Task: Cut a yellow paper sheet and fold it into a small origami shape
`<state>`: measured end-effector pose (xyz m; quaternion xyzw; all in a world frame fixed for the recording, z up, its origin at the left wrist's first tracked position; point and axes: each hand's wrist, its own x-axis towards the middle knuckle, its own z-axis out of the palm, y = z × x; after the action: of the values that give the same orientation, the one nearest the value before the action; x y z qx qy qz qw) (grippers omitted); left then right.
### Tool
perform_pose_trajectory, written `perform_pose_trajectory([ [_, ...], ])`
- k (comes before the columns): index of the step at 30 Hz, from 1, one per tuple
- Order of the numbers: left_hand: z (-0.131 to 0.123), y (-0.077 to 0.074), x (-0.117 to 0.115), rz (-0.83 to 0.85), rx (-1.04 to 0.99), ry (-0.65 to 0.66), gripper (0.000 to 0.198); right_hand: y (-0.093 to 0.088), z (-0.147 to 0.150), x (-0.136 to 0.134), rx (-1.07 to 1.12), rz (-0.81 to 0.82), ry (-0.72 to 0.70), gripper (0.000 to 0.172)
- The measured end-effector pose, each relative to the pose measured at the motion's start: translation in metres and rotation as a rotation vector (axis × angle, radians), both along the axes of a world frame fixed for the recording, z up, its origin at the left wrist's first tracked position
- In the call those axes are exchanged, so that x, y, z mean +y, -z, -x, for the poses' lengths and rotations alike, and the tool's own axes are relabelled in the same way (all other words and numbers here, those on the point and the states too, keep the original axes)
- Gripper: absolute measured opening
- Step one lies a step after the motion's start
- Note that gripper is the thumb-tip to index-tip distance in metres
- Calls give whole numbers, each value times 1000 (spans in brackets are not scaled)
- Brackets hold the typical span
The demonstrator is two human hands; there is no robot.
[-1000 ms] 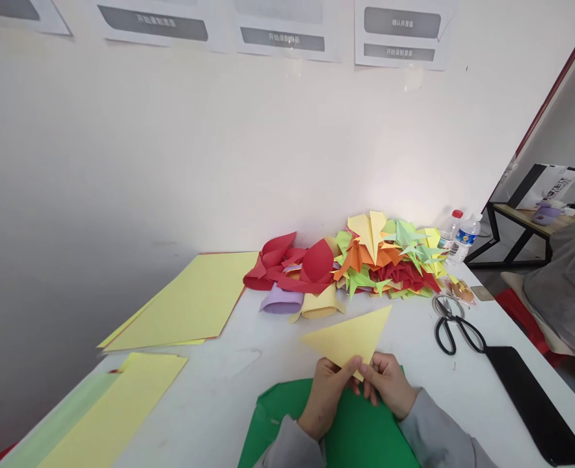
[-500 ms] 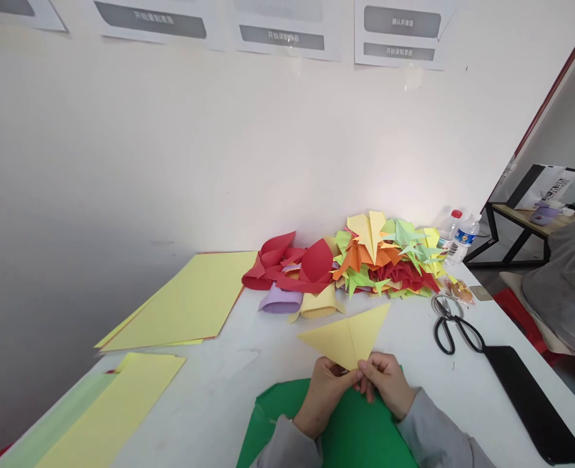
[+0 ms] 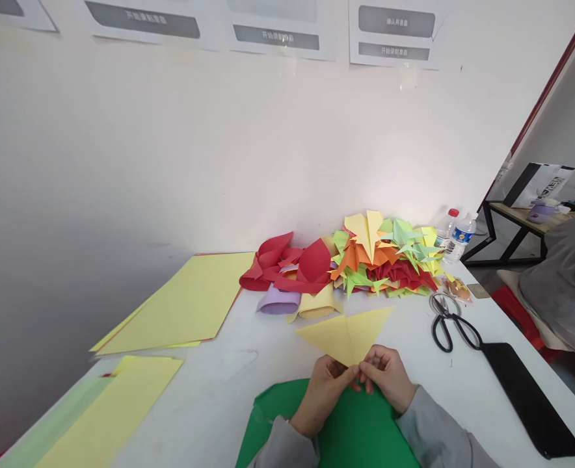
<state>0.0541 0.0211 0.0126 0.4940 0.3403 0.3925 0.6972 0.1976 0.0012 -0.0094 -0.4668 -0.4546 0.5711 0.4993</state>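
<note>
A yellow sheet of paper folded into a triangle (image 3: 347,335) is held up between both hands, its point toward me and a crease down its middle. My left hand (image 3: 322,393) pinches it near the lower tip from the left side. Close beside it, my right hand (image 3: 387,377) grips the same tip between thumb and fingers. Beneath the hands lies a green surface (image 3: 282,409) at the table's front edge. Some fingers are hidden behind the paper and the hands.
Yellow sheets (image 3: 185,299) and paper strips (image 3: 116,403) lie on the left. Red rolled paper shapes (image 3: 311,266) and a pile of folded paper planes (image 3: 368,234) stand along the wall. Scissors (image 3: 448,325), a black flat object (image 3: 531,396) and bottles (image 3: 460,237) are at right. A person's grey sleeve (image 3: 565,279) shows beyond.
The folded paper has opened out slightly, its right corner dipping lower and farther right. My right hand has risen a little. The whole view has shifted slightly.
</note>
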Motion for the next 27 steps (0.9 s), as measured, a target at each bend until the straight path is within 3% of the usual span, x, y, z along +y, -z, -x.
perform_pose_trajectory([
  [7, 6, 2, 4, -24, -36, 35, 32, -5, -1, -1, -42, 9, -45, 40],
  [12, 13, -12, 4, -102, -16, 223, 31, -4, -6, -2, -91, 48, -176, 38],
  [16, 19, -16, 6, -121, -29, 321, 30, 1, -5, -3, -38, 72, -164, 29],
  [24, 39, 5, 21, -22, -35, 157, 25, -3, -33, 12, 66, 17, 43, 28],
  [27, 38, 4, 21, -25, -34, 134, 23, -3, -33, 13, 77, 32, -14, 34],
])
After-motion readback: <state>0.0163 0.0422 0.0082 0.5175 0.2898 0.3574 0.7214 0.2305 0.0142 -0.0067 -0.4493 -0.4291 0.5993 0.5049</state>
